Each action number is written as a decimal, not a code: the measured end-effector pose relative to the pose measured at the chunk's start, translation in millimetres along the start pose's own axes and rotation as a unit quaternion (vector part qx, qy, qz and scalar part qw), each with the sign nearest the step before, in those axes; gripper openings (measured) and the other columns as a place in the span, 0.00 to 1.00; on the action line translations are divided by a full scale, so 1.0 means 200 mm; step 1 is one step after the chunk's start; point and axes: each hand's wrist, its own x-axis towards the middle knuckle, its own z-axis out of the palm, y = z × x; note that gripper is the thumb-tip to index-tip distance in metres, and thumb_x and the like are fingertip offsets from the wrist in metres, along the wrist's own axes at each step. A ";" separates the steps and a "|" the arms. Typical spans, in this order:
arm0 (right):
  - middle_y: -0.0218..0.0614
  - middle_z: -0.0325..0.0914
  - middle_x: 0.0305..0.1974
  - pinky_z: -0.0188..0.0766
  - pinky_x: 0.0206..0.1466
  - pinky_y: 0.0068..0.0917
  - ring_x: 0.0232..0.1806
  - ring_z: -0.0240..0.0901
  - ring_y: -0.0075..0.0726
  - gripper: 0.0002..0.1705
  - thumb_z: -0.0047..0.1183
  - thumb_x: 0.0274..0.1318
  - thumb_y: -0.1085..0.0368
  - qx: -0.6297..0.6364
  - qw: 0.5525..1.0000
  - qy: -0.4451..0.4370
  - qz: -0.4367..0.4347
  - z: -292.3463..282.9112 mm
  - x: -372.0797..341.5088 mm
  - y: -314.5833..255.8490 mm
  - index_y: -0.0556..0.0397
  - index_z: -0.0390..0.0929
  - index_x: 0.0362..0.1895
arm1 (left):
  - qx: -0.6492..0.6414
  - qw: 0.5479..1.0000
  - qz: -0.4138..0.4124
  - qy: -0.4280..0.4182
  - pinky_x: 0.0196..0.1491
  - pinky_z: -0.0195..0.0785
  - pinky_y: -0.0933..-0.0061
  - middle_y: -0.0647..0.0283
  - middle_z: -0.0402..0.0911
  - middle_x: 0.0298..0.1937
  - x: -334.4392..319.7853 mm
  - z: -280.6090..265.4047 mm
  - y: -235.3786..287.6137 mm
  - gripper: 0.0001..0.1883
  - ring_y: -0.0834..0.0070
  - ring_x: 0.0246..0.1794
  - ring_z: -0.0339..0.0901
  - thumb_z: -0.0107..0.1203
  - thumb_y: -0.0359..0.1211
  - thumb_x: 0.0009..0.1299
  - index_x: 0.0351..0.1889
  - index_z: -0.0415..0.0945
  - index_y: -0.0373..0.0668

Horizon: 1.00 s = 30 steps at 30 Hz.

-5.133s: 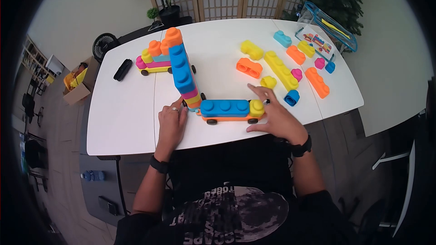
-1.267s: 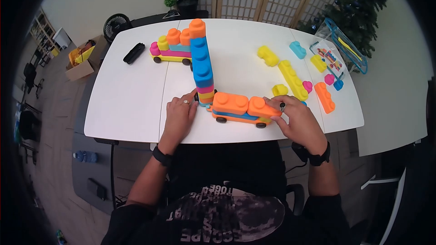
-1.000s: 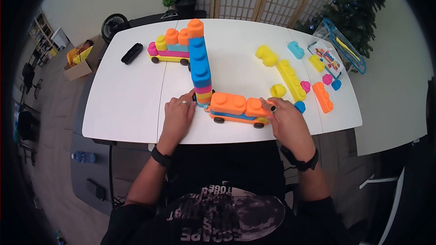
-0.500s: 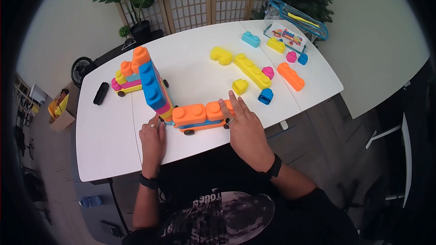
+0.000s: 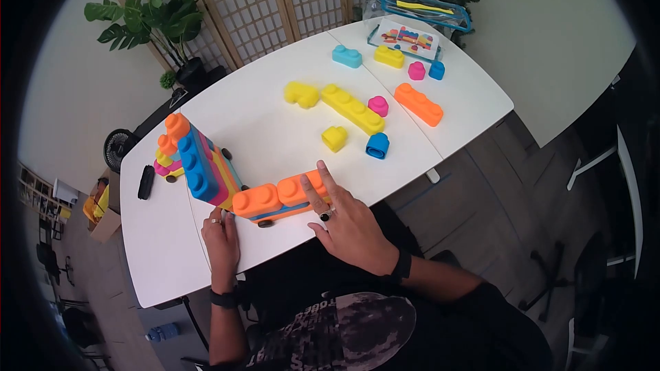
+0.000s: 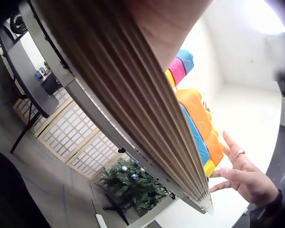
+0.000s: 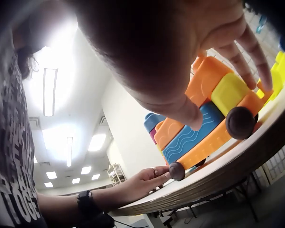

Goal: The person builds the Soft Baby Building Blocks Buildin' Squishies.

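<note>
Close to the table's front edge stands a toy wagon with an orange base, black wheels [image 7: 242, 122], a blue brick [image 7: 194, 133] and a yellow brick [image 7: 229, 94]. Two orange bricks [image 5: 256, 199] sit on top. Over its right end, my right hand [image 5: 354, 233] has straight, spread fingers, the thumb apart from them. Coupled at the left is a wheeled car bearing a tall tower [image 5: 198, 168] of blue, pink, yellow and orange bricks. My left hand [image 5: 221, 239] rests on the table against this car's base, its fingertips partly hidden by the tower.
Another wheeled car [image 5: 165, 158] stands behind the tower. Loose bricks lie to the right: a long yellow one [image 5: 352, 108], a blue one [image 5: 377, 145], an orange one [image 5: 419, 104] and several more. A picture card [image 5: 405, 38] and clear bag [image 5: 416, 7] stand at the back.
The two orange bricks, earlier loose on the table, now top the wagon. My right hand has let go of the right one and straightened its fingers. The head view has swung right.
</note>
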 end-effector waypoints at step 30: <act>0.44 0.87 0.55 0.82 0.61 0.47 0.59 0.85 0.52 0.30 0.71 0.64 0.51 -0.181 0.955 -0.231 -0.037 -0.20 1.10 0.77 0.48 0.84 0.67 | 0.002 1.000 0.013 0.006 0.53 0.66 0.53 0.52 0.82 0.39 0.00 -0.03 0.05 0.17 0.55 0.44 0.75 0.57 0.31 0.82 0.67 0.79 0.36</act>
